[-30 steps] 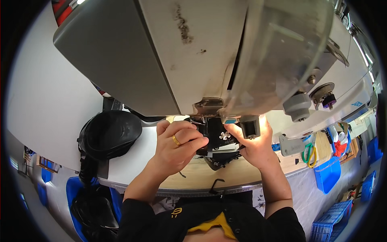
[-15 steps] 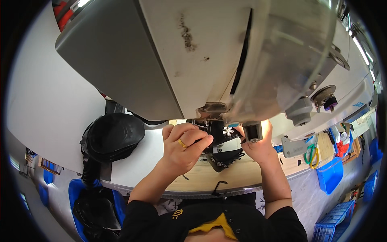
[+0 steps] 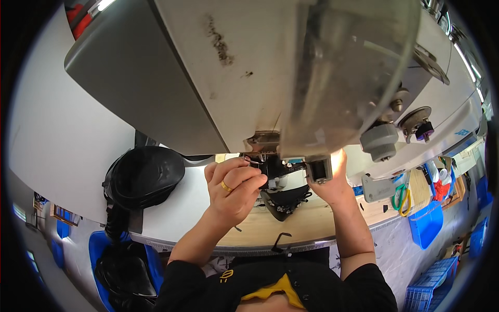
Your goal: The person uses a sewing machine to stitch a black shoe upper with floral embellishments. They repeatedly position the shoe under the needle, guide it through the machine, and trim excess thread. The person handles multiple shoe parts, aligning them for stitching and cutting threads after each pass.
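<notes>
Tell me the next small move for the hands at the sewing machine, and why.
Probably feed the black piece a little further under the needle area. The left hand is pinching at its near edge right below the machine head, and the right hand steadies the other side, so both already bracket it. The needle itself is hidden.

Both hands (image 3: 236, 190) at sewing machine (image 3: 249, 73).

Grey-white sewing machine (image 3: 208, 67) with a dark smudge. Black piece (image 3: 283, 200) under it on a pale wooden table (image 3: 306, 223). Gold ring (image 3: 226, 186) on the left hand (image 3: 234, 192). Black sleeves, yellow collar (image 3: 275, 288). Black heap (image 3: 143, 177) at left. Far right: blue bins (image 3: 426, 223), green scissor handles (image 3: 399, 195), purple knob (image 3: 423, 131).
</notes>
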Available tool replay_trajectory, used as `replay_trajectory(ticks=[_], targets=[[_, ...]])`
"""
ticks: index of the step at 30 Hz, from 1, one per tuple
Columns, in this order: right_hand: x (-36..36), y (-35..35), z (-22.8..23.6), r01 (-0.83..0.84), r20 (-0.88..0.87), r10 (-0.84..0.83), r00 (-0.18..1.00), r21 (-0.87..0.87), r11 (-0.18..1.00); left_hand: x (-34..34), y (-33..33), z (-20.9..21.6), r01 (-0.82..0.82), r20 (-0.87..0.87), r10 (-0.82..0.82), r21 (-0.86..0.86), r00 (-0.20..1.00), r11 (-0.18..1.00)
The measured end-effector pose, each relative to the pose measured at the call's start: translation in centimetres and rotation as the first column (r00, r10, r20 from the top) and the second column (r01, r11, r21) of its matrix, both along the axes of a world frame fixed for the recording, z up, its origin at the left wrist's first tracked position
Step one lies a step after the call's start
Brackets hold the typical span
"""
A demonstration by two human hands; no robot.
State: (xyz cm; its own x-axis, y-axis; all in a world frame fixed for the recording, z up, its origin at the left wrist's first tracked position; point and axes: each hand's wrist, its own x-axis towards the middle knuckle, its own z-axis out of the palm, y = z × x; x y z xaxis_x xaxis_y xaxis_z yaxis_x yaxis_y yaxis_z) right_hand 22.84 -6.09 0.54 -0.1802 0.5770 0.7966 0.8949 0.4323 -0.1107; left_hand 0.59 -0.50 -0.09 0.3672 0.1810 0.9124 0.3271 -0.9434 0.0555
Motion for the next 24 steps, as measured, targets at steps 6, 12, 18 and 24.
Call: replay_trajectory(ticks=[6, 12, 18, 24], targets=[[0.4, 1.1, -0.8, 0.011, -0.023, -0.011, 1.0, 0.014, 1.0, 0.7, 0.4, -0.6, -0.031, 0.045, 0.031, -0.003, 0.998, 1.0], [0.1, 1.6, -1.1, -0.011, -0.109, 0.016, 0.994, 0.052, 0.999, 0.8, 0.5, -0.5, -0.027, 0.062, 0.029, -0.024, 0.998, 0.999], [0.2, 1.9, -1.0, -0.068, -0.115, 0.082, 0.99, 0.116, 0.991, 0.5, 0.5, -0.2, -0.027, 0.033, 0.029, -0.051, 0.999, 0.998], [-0.2, 2.6, -0.7, -0.05, -0.333, 0.043, 0.942, -0.01, 0.999, 0.8, 0.6, -0.5, -0.057, 0.032, 0.059, -0.07, 0.998, 0.996]])
